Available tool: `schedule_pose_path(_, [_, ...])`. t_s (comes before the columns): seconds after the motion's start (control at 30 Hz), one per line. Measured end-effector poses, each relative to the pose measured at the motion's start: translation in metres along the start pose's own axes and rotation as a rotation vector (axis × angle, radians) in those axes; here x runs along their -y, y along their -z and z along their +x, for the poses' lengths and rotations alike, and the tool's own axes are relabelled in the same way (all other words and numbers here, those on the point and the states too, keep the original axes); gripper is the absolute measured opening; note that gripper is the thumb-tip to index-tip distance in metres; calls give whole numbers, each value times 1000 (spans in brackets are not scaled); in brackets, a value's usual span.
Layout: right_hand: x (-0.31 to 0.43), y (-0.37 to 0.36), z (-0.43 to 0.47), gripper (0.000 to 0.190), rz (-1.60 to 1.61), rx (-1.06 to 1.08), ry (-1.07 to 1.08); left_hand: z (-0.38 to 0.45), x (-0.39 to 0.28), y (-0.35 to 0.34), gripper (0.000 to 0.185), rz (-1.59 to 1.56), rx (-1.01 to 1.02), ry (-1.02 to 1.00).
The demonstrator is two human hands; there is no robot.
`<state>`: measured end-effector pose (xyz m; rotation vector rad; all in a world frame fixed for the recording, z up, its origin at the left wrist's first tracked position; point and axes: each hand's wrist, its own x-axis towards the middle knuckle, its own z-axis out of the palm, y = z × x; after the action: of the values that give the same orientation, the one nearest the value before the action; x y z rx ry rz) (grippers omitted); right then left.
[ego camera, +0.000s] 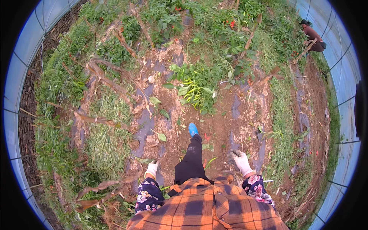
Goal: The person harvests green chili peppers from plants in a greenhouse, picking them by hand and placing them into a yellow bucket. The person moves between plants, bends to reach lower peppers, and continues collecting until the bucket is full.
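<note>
My left hand (152, 169), in a white work glove, hangs low on the left beside my dark trousers (189, 165). Its fingers are curled, and a green leaf (143, 161) shows right by them; whether they hold it is unclear. On the right, my right hand (241, 162) wears a white glove with soiled fingertips. Its fingers bend inward over bare soil, and their grip is hidden. Ahead of my blue shoe (193, 129) lies a heap of long green chili peppers (193, 93) among cut leafy stems. A loose green pepper (211, 162) rests on the soil between my leg and right hand.
Dry, broken stalks (106, 80) or stakes rise on the left, more (266, 79) on the right. Torn dark plastic mulch (145, 126) covers parts of the beds. Pepper plants (164, 20) with red fruit grow ahead. A person (314, 37) crouches near the blue greenhouse film (345, 66).
</note>
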<state>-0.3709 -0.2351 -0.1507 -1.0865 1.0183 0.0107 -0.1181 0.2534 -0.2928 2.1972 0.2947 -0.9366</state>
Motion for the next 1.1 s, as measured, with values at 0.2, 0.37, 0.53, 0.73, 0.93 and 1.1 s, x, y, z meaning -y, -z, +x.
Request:
schedule_pose_path(0.2, [79, -62, 120, 29, -241, 37, -12, 156, -262, -4, 39, 185, 46, -121])
schedule_pose_path(0.37, [133, -100, 196, 39, -296, 95, -80, 206, -431, -37, 33, 305, -40, -497])
schedule_pose_path(0.53, [182, -147, 353, 50, -363, 175, 271, 193, -452, -98, 27, -47, 144, -233])
schedule_pose_path(0.73, [166, -230, 645, 66, -791, 210, 336, 190, -382, -150, 22, -297, -103, 140])
schedule_pose_path(0.93, [104, -297, 829, 97, -925, 127, 118, 231, -333, -197, 21, -392, -305, 392])
schedule_pose_path(1.1, [86, -252, 801, 40, -433, 461, 138, 285, -364, -225, 19, -316, -168, 300])
